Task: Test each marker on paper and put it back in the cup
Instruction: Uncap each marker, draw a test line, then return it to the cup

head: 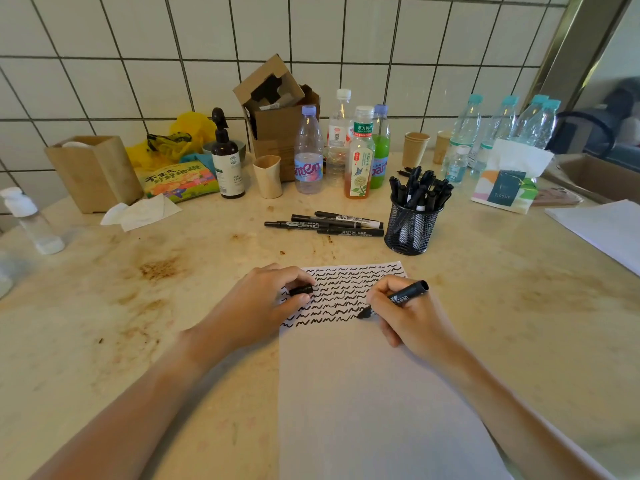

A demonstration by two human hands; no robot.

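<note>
White wall tiles with dark grout back a stained beige marble counter [145, 289] crowded along its far edge with plastic bottles [308, 150], a torn cardboard box [277, 109] and a tissue pack [505, 188]. Centre frame: the right hand [405, 317] grips an uncapped black marker [398, 299], its long axis running diagonally, tip pointing lower left onto the paper [374, 393], rear end toward upper right. The left hand [263, 306] rests on the sheet's left edge, thumb and fingers pinching the marker's cap [301, 290]. Rows of black squiggles fill the paper's upper part. Just beyond the sheet, right of centre, stands a black mesh cup [412, 230] full of markers; loose markers [325, 224] lie horizontally to its left.
</note>
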